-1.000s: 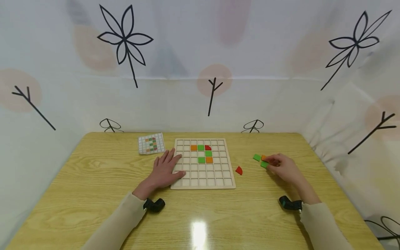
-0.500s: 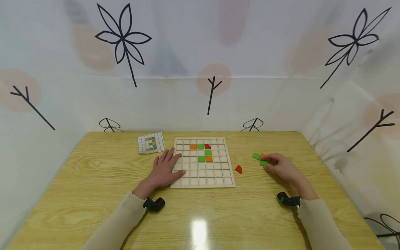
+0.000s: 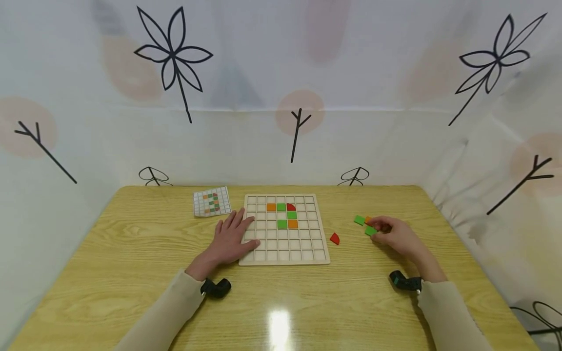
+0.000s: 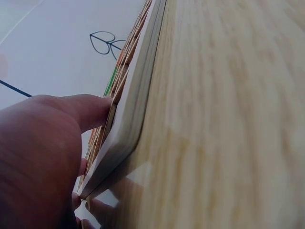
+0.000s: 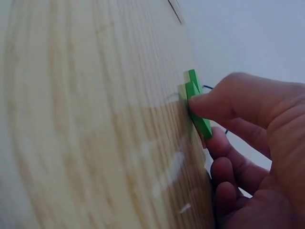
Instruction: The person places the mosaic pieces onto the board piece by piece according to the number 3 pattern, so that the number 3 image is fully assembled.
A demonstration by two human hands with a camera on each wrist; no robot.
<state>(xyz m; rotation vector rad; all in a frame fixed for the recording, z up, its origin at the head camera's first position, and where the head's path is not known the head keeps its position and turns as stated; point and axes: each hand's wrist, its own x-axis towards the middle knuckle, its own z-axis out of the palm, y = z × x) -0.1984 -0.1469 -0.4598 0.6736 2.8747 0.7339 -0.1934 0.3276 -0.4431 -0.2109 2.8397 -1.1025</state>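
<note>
A wooden grid board (image 3: 285, 263) lies on the table, with orange, green and red tiles set in some upper cells. My left hand (image 3: 229, 242) rests on its left edge, fingers spread; the left wrist view shows the thumb (image 4: 93, 110) over the rim. At the right, my right hand (image 3: 397, 237) pinches a green tile (image 3: 371, 231) on the table between thumb and index finger. The thumb lies against this green tile (image 5: 199, 114) in the right wrist view. Beside it are an orange tile (image 3: 368, 220), partly hidden by the fingers, and another green tile (image 3: 359, 220).
A red quarter-round tile (image 3: 335, 238) lies between the board and the right hand. A printed pattern card (image 3: 212, 201) is behind the left hand. The wooden table (image 3: 333, 302) ends at a patterned cloth backdrop (image 3: 246, 146).
The orange tile has shifted slightly left beside the right fingers. My right hand stays at the tiles with little motion, and the left hand keeps its place on the board.
</note>
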